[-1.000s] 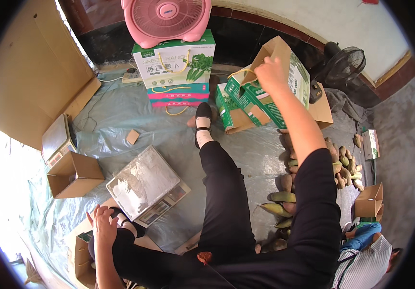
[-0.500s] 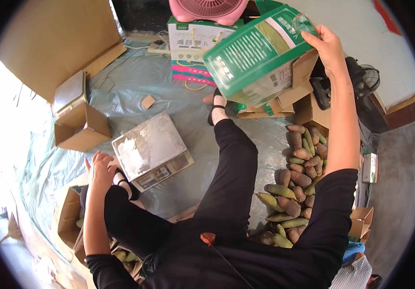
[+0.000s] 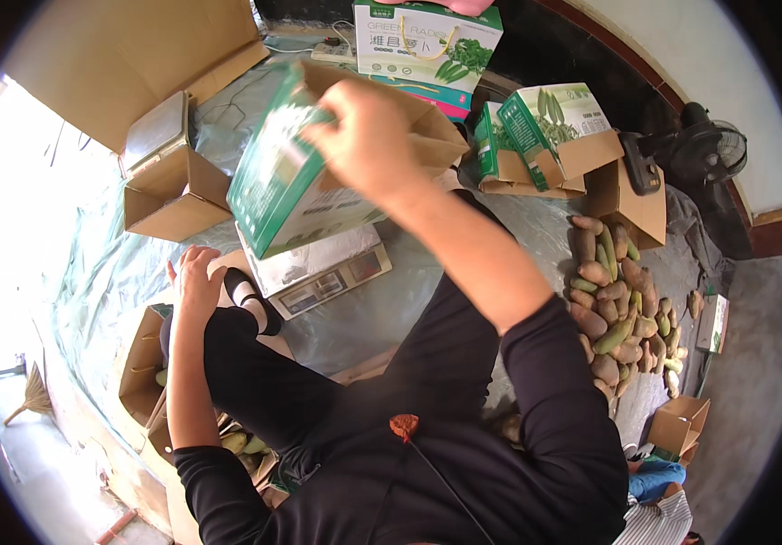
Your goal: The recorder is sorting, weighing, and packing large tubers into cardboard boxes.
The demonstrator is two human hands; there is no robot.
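With my right hand I grip the upper edge of a green and white cardboard carton. It is tilted and a little blurred, with its brown inside showing. The carton is over a flat-topped weighing scale and hides part of its metal plate; I cannot tell whether they touch. My left hand rests at my left knee, fingers loosely apart, holding nothing. Green and brown-skinned radishes lie in a heap to my right.
Brown open boxes stand left and lower left. More green and white cartons lie at the far right, near a black fan. A handled gift box stands at the back. Plastic sheeting covers the floor.
My right hand has brought the carton from the upper right leftward and down, over the scale. My left hand stays at my knee. The view has shifted slightly.
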